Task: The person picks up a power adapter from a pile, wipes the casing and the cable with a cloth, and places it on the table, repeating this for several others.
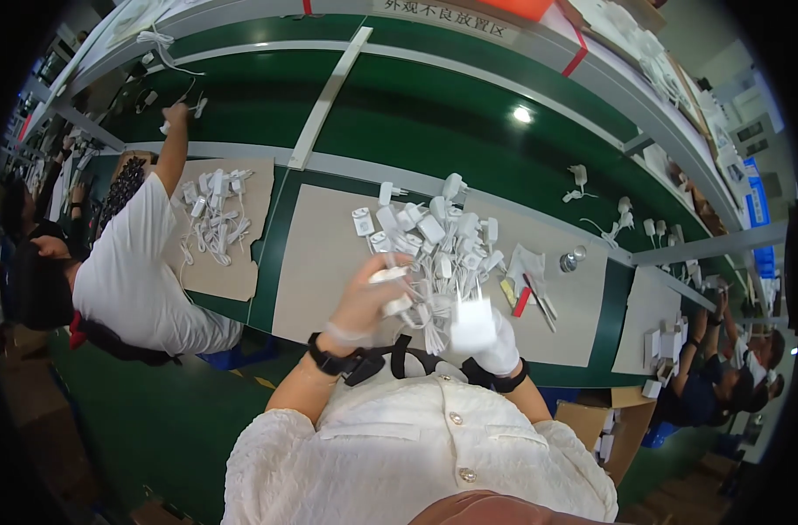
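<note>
My right hand (502,348), in a white glove, grips a white plug-in power adapter (474,327) whose metal prongs point up and away from me. To its left, my left hand (365,302) hovers by the near left side of the pile, smeared by motion. White patches show at its fingers; whether they are finger covers or a held thing I cannot tell. Just beyond both hands lies a heap of white power adapters (431,229) with their bundled white cables (434,306), on a beige mat (316,254).
Right of the heap lie a red-handled tool (522,302), a yellow piece (507,291), a clear plastic bag (527,265) and a small glass bottle (573,259). A shelf (495,31) spans above. At left a co-worker (136,262) reaches forward. An open cardboard box (631,420) stands at lower right.
</note>
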`<state>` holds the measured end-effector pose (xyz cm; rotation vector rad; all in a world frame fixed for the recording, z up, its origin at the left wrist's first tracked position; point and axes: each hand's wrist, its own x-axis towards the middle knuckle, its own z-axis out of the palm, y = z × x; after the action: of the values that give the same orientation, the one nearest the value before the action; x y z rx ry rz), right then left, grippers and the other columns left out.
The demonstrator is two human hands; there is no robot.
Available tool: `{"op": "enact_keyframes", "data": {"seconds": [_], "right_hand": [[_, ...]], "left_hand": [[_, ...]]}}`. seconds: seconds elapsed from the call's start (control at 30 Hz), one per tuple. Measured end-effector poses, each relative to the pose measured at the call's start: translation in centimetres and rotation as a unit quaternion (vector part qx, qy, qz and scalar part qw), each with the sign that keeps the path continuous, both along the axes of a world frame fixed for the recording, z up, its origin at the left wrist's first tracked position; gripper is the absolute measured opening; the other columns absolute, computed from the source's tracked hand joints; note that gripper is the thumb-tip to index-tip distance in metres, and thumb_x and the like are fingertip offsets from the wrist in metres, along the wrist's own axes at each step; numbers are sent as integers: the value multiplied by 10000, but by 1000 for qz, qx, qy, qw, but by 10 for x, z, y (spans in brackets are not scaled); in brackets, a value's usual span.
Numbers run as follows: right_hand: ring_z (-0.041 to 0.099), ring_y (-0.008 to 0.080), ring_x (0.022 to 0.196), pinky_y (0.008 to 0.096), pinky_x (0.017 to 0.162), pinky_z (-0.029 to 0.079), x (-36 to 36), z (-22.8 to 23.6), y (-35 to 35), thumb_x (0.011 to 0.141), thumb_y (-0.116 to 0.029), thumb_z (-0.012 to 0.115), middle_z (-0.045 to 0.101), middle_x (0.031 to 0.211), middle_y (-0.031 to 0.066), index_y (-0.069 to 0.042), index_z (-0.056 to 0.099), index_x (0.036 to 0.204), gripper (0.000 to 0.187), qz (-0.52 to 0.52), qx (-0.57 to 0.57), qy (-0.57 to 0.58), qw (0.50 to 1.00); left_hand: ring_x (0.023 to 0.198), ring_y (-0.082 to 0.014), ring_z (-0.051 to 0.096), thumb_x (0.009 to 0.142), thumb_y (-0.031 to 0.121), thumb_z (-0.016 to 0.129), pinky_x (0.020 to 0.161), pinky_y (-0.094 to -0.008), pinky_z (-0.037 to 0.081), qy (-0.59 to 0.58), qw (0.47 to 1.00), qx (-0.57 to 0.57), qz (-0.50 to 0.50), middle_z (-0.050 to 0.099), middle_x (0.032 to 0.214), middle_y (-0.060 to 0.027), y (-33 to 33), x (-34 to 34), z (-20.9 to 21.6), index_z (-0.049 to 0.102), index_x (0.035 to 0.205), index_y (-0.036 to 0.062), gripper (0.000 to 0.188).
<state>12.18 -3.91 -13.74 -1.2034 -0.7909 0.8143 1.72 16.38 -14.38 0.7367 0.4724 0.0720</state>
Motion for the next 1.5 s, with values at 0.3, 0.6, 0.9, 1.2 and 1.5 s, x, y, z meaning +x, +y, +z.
{"op": "enact_keyframes", "data": {"seconds": [0.3, 0.6, 0.9, 1.2, 1.5], "right_hand": [[482, 82, 622, 211, 542, 380, 0, 54, 36, 992, -198, 438, 555, 809, 10, -59, 525, 956, 168, -65, 57, 456, 886], [545, 67, 638, 197, 540, 431, -18, 49, 50, 828, -128, 685, 575, 785, 25, -44, 498, 956, 242, -58, -195, 84, 975], [519, 70, 557, 182, 465, 393, 6, 51, 45, 893, -134, 614, 602, 751, 51, -37, 500, 957, 163, -107, -132, 386, 907], [493, 60, 517, 173, 419, 357, -1, 62, 38, 930, -135, 556, 591, 732, 46, -48, 518, 982, 108, -109, -137, 293, 940], [508, 70, 514, 180, 439, 391, 9, 49, 26, 937, -81, 508, 549, 725, 26, -32, 487, 1070, 143, -104, 1, 646, 756]], "left_hand": [[872, -261, 561, 660, 52, 526, 846, -412, 455, -82, 995, -24, 53, 542, 935, -119, 4, -8, 71, 476, 1215, -5, 561], [985, -279, 538, 728, 28, 506, 945, -443, 421, -130, 940, -312, 53, 533, 1002, -163, 8, 10, 34, 434, 1252, -12, 530], [1172, -267, 512, 932, 154, 490, 1018, -419, 414, -41, 970, -239, 32, 518, 1237, -159, 7, 22, 45, 358, 1371, -7, 486], [1100, -182, 546, 950, 193, 516, 917, -306, 462, 26, 998, -31, -57, 540, 1233, -116, 12, 18, 38, 391, 1382, 4, 488], [1040, -136, 540, 934, 236, 509, 861, -267, 430, -56, 993, -67, -80, 536, 1226, -92, 7, 27, 23, 395, 1398, 51, 512]]}}
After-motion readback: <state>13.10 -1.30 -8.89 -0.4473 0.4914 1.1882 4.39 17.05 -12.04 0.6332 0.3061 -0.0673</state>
